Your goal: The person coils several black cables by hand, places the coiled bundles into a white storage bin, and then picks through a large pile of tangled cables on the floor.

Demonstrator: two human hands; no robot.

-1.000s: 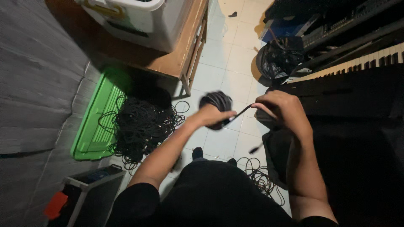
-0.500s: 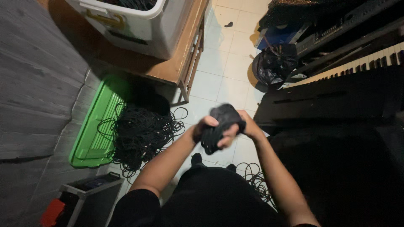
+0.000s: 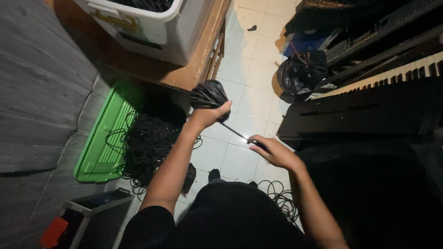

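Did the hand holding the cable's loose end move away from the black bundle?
Yes. The right hand has pulled down and away from the cable bundle, toward the dark keyboard.

I'm in a cluttered music storeroom: a piano keyboard right of my fingers, tangled black cables on white floor tiles to their left.

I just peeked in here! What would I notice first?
Probably the left hand in the middle, gripping a round coil of black cable, with a strand stretched to the right hand. On the left floor, a tangled heap of black cable beside a bright green plastic lid.
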